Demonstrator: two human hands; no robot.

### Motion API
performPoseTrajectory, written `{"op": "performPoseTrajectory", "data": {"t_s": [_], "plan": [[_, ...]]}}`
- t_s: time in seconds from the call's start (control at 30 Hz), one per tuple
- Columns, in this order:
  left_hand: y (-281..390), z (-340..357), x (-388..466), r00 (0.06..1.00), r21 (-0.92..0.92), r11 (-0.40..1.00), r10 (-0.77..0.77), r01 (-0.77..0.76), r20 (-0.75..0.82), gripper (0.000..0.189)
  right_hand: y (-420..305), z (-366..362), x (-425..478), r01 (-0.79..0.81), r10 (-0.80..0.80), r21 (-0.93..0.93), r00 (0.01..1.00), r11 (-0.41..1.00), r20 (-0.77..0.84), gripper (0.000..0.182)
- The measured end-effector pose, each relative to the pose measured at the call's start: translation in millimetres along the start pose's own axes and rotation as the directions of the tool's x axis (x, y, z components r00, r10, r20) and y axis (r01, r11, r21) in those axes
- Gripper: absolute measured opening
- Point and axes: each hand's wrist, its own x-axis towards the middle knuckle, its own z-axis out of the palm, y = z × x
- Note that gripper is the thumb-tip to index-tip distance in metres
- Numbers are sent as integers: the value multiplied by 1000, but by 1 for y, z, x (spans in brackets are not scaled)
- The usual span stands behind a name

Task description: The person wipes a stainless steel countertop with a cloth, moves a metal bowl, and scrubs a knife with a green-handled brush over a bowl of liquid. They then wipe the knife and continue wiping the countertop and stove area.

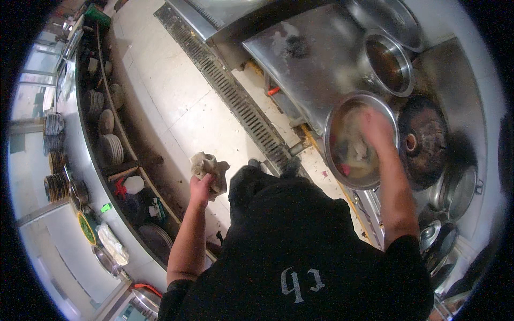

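A crumpled, greyish-brown cloth (pixel 209 170) is gripped in my left hand (pixel 202 188), held out over the pale floor. On the right, my right hand (pixel 376 126) reaches into a wide metal basin (pixel 330 154); it is blurred, and whether its fingers hold anything cannot be made out. Cloudy liquid, a pale cloth-like thing (pixel 358 150) and something pink-red (pixel 344 169) lie inside the basin. The basin stands at the edge of a stainless steel stove counter (pixel 309 76), beside a blackened burner (pixel 423 140).
Behind the basin stands a metal pot (pixel 410 80) with brown liquid. Metal lids or pans (pixel 461 192) lie at the right. A slotted floor drain (pixel 237 90) crosses the tiled floor. At the left, a steel counter (pixel 86 148) has stacked plates (pixel 112 148) on its lower shelf.
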Motion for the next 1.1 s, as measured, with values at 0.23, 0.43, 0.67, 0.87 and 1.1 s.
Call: {"op": "performPoseTrajectory", "data": {"t_s": [0.23,0.43,0.67,0.87,1.1], "plan": [[27,-21,59,999,13,999,-42,42,5,37,-119,-3,71,261,-270,241,963,935,3,32],[64,-80,178,994,156,984,-97,89,45,36,-215,47,151,299,-291,180,954,937,-66,43],[186,-145,281,988,113,986,-132,122,86,31,-266,82,248,-60,81,174,990,983,-115,62],[228,-150,328,986,8,989,-145,144,88,34,-259,103,279,-98,102,44,991,994,-85,68],[195,-128,348,963,52,966,-256,252,88,37,-284,138,248,268,-269,112,963,957,-10,63]]}}
